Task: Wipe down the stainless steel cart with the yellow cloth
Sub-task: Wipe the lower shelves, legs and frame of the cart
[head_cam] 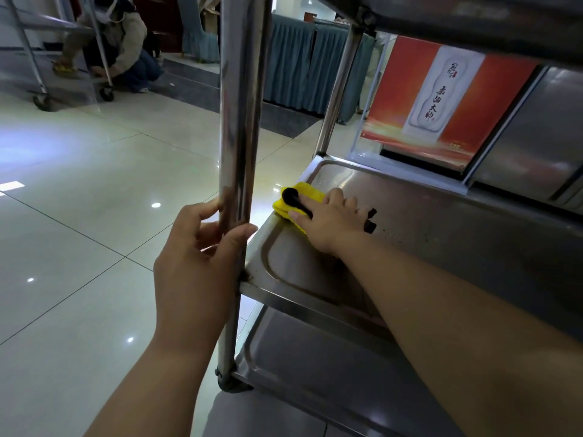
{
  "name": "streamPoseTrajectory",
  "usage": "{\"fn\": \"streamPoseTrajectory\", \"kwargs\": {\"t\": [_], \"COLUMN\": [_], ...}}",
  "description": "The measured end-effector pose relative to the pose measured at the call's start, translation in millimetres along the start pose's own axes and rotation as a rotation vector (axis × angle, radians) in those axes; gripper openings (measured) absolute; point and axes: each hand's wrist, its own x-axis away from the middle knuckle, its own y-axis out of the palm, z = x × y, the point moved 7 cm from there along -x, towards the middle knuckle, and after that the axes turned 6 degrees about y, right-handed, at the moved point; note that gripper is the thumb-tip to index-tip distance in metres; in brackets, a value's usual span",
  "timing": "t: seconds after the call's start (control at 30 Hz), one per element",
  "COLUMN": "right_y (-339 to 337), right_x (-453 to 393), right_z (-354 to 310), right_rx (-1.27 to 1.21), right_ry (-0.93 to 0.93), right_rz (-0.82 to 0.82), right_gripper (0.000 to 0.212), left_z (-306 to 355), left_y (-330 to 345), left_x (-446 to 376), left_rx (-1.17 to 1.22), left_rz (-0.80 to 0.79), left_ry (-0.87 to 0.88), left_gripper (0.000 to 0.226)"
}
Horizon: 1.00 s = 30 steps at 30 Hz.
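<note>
We see the cart (426,216) in stainless steel: its upright post (239,121) is polished and mirror-glossy, while the shelf (441,222) is a duller brushed metal, speckled with dark spots and smudges. The yellow cloth (303,195) looks soft, matt and finely ribbed, like microfibre. The floor (94,200) is glossy smooth tile reflecting the lights, the poster (441,99) beyond is glossy printed paper, and the curtain (303,61) is pleated matt fabric.

Glossy pale tiled floor (94,190) with light glare, teal pleated drapes (303,58), red-orange poster (441,99)
</note>
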Motion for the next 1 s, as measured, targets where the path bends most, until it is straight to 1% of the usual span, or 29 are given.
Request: {"fn": "streamPoseTrajectory", "kwargs": {"t": [0.1, 0.27, 0.37, 0.47, 0.63, 0.7, 0.8, 1.0], "right_y": [-2.7, -9.7, -11.9, -10.7, -9.1, -6.8, -9.3, -14.0], "right_x": [17.4, 72.2, 92.4, 81.4, 40.9, 38.5, 54.8, 123.5], "right_z": [-7.8, -22.7, -16.9, -2.9, 39.6, 41.4, 29.5, 17.6], "right_rx": [-0.01, -0.02, -0.034, -0.027, 0.01, 0.008, -0.031, -0.034], "right_ry": [-0.065, -0.333, -0.421, -0.379, -0.067, -0.025, -0.078, -0.332], "right_rz": [0.011, -0.014, -0.035, -0.039, 0.037, 0.023, 0.008, -0.053], "right_gripper": [0.049, 0.047, 0.049, 0.049, 0.052, 0.051, 0.048, 0.047], "left_z": [-2.2, -3.2, -4.3, -5.2, -2.8, -2.5, -1.1, 2.1], "left_y": [0.8, 0.3, -0.6, -1.8, -1.8, -1.5, -3.8, -6.6], "left_x": [0.8, 2.3, 3.7, 6.0, 7.9, 8.2, 9.0, 11.7], "left_rx": [0.031, 0.06, 0.032, 0.001, -0.03, -0.045, -0.066, -0.172], "left_rz": [0.009, 0.008, 0.008, 0.027, 0.028, 0.037, 0.08, 0.12], "left_ry": [-0.015, -0.013, -0.005, 0.0, 0.014, 0.011, 0.02, 0.038], "left_gripper": [0.032, 0.03, 0.03, 0.03, 0.03, 0.031, 0.035, 0.035]}}
